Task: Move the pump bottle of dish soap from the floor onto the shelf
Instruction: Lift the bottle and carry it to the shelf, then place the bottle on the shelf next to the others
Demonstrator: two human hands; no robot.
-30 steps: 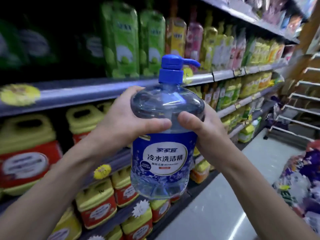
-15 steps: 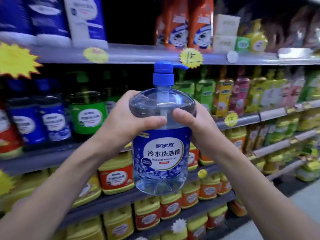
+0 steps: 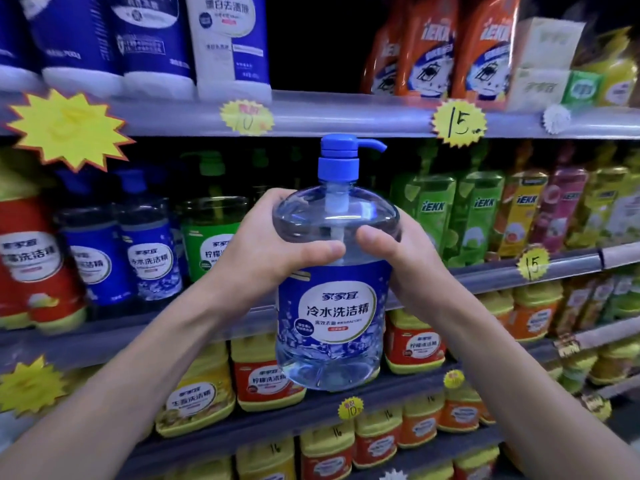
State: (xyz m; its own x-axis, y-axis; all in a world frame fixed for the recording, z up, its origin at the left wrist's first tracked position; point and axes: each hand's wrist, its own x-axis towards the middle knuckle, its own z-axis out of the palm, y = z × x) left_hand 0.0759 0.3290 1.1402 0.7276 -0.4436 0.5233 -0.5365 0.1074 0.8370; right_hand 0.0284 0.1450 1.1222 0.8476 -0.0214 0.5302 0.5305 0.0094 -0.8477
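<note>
Pump bottle [image 3: 332, 306] held upright between both hands, in front of the shelves.

The left hand [image 3: 266, 251] presses the bottle's left shoulder and the right hand [image 3: 398, 258] its right shoulder, thumbs nearly meeting across the front. Behind the hands runs a shelf [image 3: 519, 271]; on it, pump bottles [image 3: 145, 251] stand left of the left hand and refill pouches [image 3: 450, 216] right of the right hand. Above the hands, an upper shelf [image 3: 346, 116] carries more pouches [image 3: 429, 46]. Below the hands, tubs [image 3: 263, 375] fill the lower shelves.

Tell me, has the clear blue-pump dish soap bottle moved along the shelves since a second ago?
Yes. The bottle moved left along the aisle, from the green refill pouches toward matching blue-labelled bottles.
</note>
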